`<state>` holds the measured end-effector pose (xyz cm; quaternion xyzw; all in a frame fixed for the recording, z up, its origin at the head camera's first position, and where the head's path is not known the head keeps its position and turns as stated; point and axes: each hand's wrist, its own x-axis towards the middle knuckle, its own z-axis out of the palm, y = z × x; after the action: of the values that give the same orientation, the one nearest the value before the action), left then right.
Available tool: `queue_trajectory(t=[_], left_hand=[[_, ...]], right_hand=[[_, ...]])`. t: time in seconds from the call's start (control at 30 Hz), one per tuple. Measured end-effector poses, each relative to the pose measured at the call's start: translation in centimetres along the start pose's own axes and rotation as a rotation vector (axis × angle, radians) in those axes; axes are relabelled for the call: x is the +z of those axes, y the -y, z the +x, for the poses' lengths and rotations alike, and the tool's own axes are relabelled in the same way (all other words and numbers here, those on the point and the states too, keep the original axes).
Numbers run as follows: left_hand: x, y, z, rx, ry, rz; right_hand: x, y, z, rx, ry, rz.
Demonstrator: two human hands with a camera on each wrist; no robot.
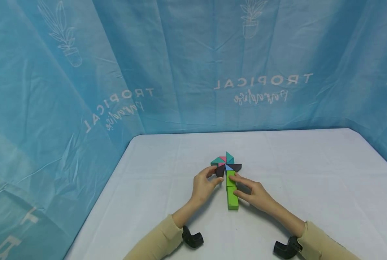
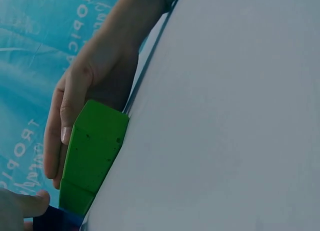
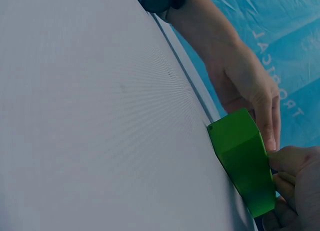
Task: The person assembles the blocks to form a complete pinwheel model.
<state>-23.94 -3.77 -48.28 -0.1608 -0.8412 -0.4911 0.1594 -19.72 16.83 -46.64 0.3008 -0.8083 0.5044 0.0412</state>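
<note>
A pinwheel of small triangular blocks lies on the white table, with teal pieces, pink pieces, a blue piece and dark pieces. My left hand pinches the dark triangular block at the pinwheel's lower left between thumb and finger. Below the pinwheel, two bright green blocks, an upper one and a lower one, stand end to end like a stem. My right hand touches them from the right, fingers extended, index at the upper block and thumb at the lower. In the left wrist view the green blocks partly hide the right palm.
Another dark triangular block forms the pinwheel's right point. A white cloth covers the table. Behind and to the left hangs a blue printed curtain. Black devices are strapped at both wrists.
</note>
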Motion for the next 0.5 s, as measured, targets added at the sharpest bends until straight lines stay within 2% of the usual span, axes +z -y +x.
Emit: queue_trajectory(t=[0.13,0.33,0.5], left_hand=[[0.39,0.27,-0.37,-0.007,0.013,0.033],[0.53,0.4,-0.8,0.014,0.059,0.134],[0.3,0.31,-1.03,0.03,0.093,0.149]], right_hand=[[0.01,0.04,-0.02,-0.001,0.001,-0.001],[0.0,0.09,0.01,-0.016,-0.003,-0.003],[-0.06,0.1,0.01,-0.01,-0.003,-0.011]])
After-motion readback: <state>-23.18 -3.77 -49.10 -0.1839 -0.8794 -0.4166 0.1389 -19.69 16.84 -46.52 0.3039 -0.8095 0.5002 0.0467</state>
